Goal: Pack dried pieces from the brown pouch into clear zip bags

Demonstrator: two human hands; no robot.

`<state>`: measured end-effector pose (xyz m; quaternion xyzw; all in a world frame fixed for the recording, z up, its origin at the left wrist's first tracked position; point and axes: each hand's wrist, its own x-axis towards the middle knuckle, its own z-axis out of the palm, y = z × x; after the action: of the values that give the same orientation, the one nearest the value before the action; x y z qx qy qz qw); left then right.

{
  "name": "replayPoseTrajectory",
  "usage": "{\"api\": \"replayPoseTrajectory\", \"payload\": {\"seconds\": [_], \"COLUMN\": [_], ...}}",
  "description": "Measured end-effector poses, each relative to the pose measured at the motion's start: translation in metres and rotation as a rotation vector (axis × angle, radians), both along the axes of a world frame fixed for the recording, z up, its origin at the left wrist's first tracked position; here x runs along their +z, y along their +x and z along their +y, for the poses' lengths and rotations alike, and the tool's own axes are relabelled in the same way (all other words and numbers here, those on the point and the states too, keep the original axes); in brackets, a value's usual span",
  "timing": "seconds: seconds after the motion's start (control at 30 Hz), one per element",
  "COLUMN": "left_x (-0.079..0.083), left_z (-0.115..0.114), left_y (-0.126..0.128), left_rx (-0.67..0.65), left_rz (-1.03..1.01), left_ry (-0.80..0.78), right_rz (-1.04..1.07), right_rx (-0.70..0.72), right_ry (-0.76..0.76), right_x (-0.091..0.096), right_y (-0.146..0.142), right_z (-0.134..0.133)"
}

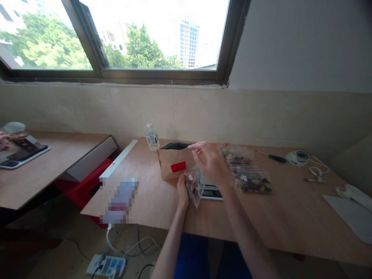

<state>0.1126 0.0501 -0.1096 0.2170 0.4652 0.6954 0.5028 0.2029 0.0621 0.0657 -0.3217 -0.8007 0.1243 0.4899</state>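
My left hand (pixel 182 192) is closed on the edge of a clear zip bag (pixel 195 186) with a small white label, held upright at the table's front. My right hand (pixel 209 162) is raised above that bag, fingers extended leftward by the right side of a brown paper bag (pixel 168 164); nothing shows in them. The paper bag stands upright with a red label (pixel 178 167), and a dark lining or bag (pixel 176 146) shows in its opening. Beneath my right hand lies a digital scale (pixel 212 192), partly covered by my hand and the clear bag.
Several filled zip bags (pixel 252 180) lie right of the scale. Beyond them are a screwdriver (pixel 277 158), a white dome camera (pixel 298 157) and its cable. A water bottle (pixel 152 137) stands behind. A blurred-out phone (pixel 120 201) lies left. Another person's hand (pixel 4 141) shows at the left table.
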Motion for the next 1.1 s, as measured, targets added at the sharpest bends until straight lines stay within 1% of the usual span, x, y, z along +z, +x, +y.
{"api": "replayPoseTrajectory", "payload": {"seconds": [0.07, 0.1, 0.13, 0.17, 0.23, 0.27, 0.3, 0.37, 0.43, 0.5, 0.6, 0.73, 0.83, 0.97, 1.1], "left_x": [0.0, 0.0, 0.0, 0.0, 0.0, -0.001, -0.001, -0.003, -0.005, -0.005, -0.005, -0.004, -0.004, -0.004, -0.006], "left_z": [0.0, 0.0, -0.001, -0.001, -0.002, -0.002, -0.002, -0.003, -0.002, -0.002, -0.002, -0.001, 0.0, 0.001, 0.0], "left_y": [-0.002, -0.003, -0.004, -0.005, -0.006, -0.006, -0.006, -0.006, -0.006, -0.006, -0.006, -0.007, -0.008, -0.01, -0.01], "left_rx": [0.016, 0.024, 0.036, 0.047, 0.065, 0.072, 0.08, 0.095, 0.108, 0.116, 0.106, 0.087, 0.109, 0.124, 0.1], "left_rz": [0.042, 0.067, 0.089, 0.109, 0.142, 0.156, 0.167, 0.183, 0.193, 0.198, 0.203, 0.209, 0.217, 0.238, 0.255], "left_ry": [0.044, 0.068, 0.086, 0.101, 0.125, 0.133, 0.139, 0.145, 0.145, 0.143, 0.15, 0.168, 0.158, 0.143, 0.142], "right_rz": [0.155, 0.181, 0.161, 0.124, 0.099, 0.11, 0.129, 0.161, 0.136, 0.052, -0.071, -0.102, -0.092, -0.163, -0.247], "right_rx": [-0.084, -0.083, -0.059, -0.049, -0.1, -0.155, -0.214, -0.302, -0.304, -0.235, -0.163, -0.145, -0.068, 0.072, 0.095], "right_ry": [-0.129, -0.212, -0.295, -0.341, -0.353, -0.343, -0.339, -0.356, -0.401, -0.418, -0.382, -0.357, -0.388, -0.498, -0.555], "right_x": [-0.022, -0.036, -0.051, -0.067, -0.097, -0.108, -0.118, -0.131, -0.139, -0.144, -0.154, -0.166, -0.167, -0.162, -0.161], "right_y": [0.011, 0.015, 0.016, 0.016, 0.013, 0.011, 0.009, 0.005, 0.003, 0.001, -0.003, -0.006, -0.005, -0.002, -0.001], "right_z": [-0.023, -0.033, -0.041, -0.048, -0.055, -0.056, -0.055, -0.05, -0.042, -0.035, -0.03, -0.03, -0.031, -0.033, -0.036]}}
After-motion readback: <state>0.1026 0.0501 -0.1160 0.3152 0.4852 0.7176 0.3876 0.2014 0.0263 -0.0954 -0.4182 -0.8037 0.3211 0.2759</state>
